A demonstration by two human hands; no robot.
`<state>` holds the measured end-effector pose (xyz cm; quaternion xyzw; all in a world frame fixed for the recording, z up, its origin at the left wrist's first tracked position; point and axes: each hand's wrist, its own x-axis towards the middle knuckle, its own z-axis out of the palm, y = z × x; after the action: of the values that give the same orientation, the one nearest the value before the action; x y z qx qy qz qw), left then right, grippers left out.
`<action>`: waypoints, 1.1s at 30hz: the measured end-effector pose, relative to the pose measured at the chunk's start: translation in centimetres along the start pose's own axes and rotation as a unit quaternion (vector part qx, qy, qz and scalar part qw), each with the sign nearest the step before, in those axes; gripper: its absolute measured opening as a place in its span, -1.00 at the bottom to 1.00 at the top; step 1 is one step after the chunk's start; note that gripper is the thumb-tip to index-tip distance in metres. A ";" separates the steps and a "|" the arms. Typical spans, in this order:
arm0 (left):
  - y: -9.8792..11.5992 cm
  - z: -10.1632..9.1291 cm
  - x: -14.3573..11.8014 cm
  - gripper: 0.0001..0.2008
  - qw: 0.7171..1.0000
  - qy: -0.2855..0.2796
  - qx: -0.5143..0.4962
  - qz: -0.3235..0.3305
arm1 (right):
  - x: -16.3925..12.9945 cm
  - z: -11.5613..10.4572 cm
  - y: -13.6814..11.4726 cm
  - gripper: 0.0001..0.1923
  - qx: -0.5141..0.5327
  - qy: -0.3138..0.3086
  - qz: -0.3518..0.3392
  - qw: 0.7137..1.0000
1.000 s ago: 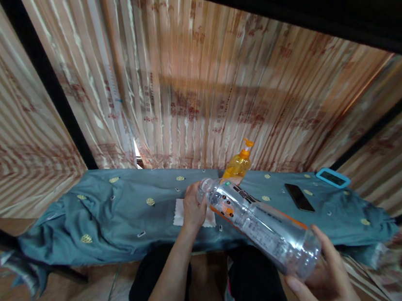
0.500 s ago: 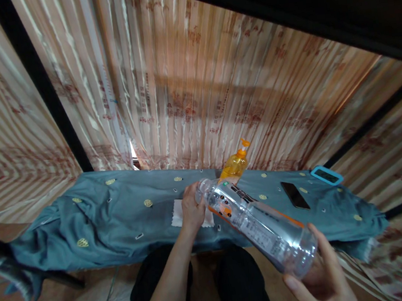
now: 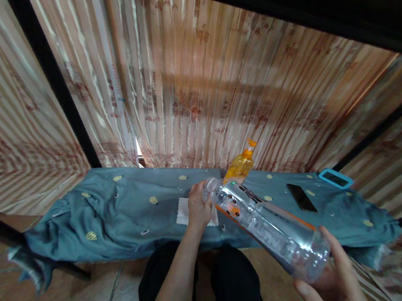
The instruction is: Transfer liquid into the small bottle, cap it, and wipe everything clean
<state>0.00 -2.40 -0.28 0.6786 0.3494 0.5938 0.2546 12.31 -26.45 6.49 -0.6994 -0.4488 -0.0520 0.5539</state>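
Observation:
A large clear plastic bottle (image 3: 264, 223) with an orange-edged label lies tilted across the middle, its neck pointing up and left. My right hand (image 3: 332, 278) grips its base at the lower right. My left hand (image 3: 198, 207) is closed around the bottle's neck and cap end. Under my left hand a small white cloth (image 3: 186, 211) lies flat on the blue-grey table cover (image 3: 121, 219). Just behind the bottle's neck stands an orange pump bottle (image 3: 241, 164).
A black phone (image 3: 301, 197) and a light-blue framed device (image 3: 335, 178) lie on the cover at the right. Striped curtains (image 3: 193, 88) hang behind the table, with black frame posts (image 3: 55, 80). My dark-trousered legs (image 3: 203, 287) are below the table edge.
The view has shifted slightly. Both hands keep their grip on the bottle, which stays tilted the same way.

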 end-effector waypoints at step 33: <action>0.5 0.1 -0.5 -0.74 0.999 -0.006 0.037 -0.003 | 1.0 -1.5 4.3 -0.02 -0.028 -0.027 0.032 0.999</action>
<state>0.15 -3.06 -0.24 0.6902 0.3717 0.5755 0.2328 16.48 -27.02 4.46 -0.7302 -0.4387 -0.0282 0.5231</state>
